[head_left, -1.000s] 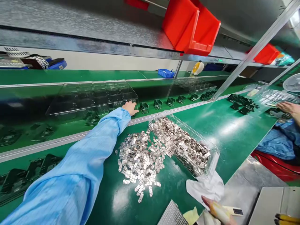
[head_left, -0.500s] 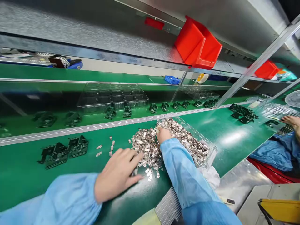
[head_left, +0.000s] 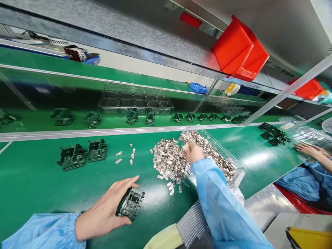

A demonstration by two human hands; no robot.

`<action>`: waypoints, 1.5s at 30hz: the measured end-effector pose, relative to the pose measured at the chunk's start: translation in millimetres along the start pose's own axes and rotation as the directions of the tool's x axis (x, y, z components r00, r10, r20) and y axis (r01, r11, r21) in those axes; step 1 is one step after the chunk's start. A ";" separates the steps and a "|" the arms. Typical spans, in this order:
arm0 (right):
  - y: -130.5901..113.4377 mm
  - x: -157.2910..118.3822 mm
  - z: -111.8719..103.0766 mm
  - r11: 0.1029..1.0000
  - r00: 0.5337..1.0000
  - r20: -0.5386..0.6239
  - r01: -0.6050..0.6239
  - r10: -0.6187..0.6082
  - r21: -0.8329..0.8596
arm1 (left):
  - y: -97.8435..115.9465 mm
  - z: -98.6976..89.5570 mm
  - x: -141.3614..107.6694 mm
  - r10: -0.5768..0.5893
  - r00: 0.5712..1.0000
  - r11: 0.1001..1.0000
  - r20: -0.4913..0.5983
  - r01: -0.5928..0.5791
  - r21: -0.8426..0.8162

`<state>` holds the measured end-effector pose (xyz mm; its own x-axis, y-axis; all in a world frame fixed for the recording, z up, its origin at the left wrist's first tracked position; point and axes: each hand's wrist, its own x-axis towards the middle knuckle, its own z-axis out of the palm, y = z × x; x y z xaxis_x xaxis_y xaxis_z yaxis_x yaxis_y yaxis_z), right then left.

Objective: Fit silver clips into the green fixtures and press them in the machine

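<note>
My left hand [head_left: 110, 205] is closed around the edges of a green circuit board [head_left: 131, 203], thumb at the near side and fingers at the far side. The board is tilted just above the green bench top. My right hand [head_left: 194, 153] has its fingers curled together at the right side of a heap of small silvery metal pieces [head_left: 168, 157]. A pale cover sits on one of its fingertips, and whatever is between the fingers is hidden. Behind that hand lies a clear plastic tray [head_left: 234, 159] full of the same pieces.
Two circuit boards [head_left: 74, 157] lie at the left, with several loose pieces [head_left: 131, 156] nearby. A row of boards [head_left: 190, 117] stands behind the rail [head_left: 77, 133]. Dark boards [head_left: 275, 134] and a co-worker's hands [head_left: 313, 152] are at the right. A red bin [head_left: 240, 50] overhangs the shelf.
My left hand has moved left, away from the heap, and a circuit board now shows in it. My right hand stays by the heap. The view has shifted; the co-worker's hands have moved inward.
</note>
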<state>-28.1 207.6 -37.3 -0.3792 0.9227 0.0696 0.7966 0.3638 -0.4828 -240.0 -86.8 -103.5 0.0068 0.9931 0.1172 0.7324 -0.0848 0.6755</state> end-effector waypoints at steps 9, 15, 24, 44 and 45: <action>-2.6 -161.4 -39.4 0.876 0.958 -0.043 0.277 -0.283 0.396 | 39.6 17.9 43.8 -0.223 0.971 0.811 -0.083 0.138 -0.569; 16.8 -226.9 -13.8 0.655 0.985 -0.152 0.067 0.075 0.752 | 89.8 78.0 79.4 -0.135 0.988 0.361 0.072 0.117 -0.925; 19.2 -252.9 4.9 0.742 0.907 -0.328 0.026 0.264 0.670 | 113.2 102.5 76.9 0.026 0.974 0.316 0.225 0.206 -0.926; 8.1 -251.9 24.7 0.700 0.917 -0.246 -0.049 0.315 0.713 | 109.6 95.1 62.3 0.116 0.980 0.717 0.163 0.031 -0.697; 7.4 -250.6 23.8 0.637 0.921 -0.209 -0.053 0.329 0.769 | 110.3 95.9 61.2 0.097 0.981 0.714 0.170 0.050 -0.698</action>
<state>61.7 -24.0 -79.1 0.0111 0.9960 0.0881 0.1655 0.0851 -0.9825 -93.5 -27.6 -91.7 0.1935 0.9794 0.0573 0.0481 -0.0678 0.9965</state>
